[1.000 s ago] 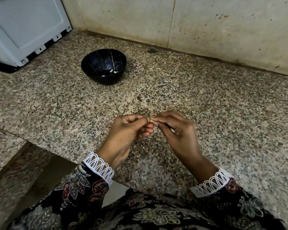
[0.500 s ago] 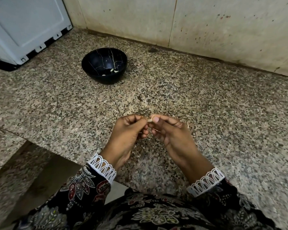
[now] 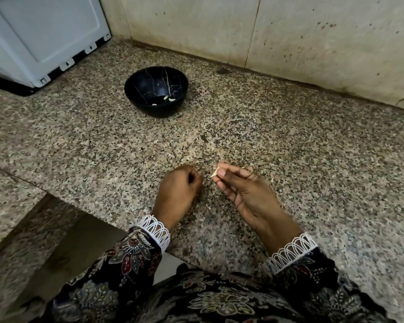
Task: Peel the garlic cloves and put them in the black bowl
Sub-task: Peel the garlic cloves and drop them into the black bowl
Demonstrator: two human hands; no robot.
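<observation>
My right hand (image 3: 241,192) pinches a small pale garlic clove (image 3: 215,172) between thumb and fingertips, just above the granite counter. My left hand (image 3: 179,187) is curled into a loose fist a little to the left of the clove, apart from it; what it holds, if anything, is hidden. The black bowl (image 3: 135,89) with thin white veins stands farther back on the counter, to the left of both hands. A few peeled cloves (image 3: 169,99) lie in its bottom.
The speckled granite counter (image 3: 289,141) runs to a stained tiled wall (image 3: 289,38) at the back. A white appliance (image 3: 40,36) fills the back left corner. Bits of garlic skin (image 3: 248,167) lie behind my right hand. The counter's front edge (image 3: 98,215) drops off at the lower left.
My hands were together on the clove; now they have come apart. The clove stays in my right hand and my left hand has pulled back to the left, fingers curled.
</observation>
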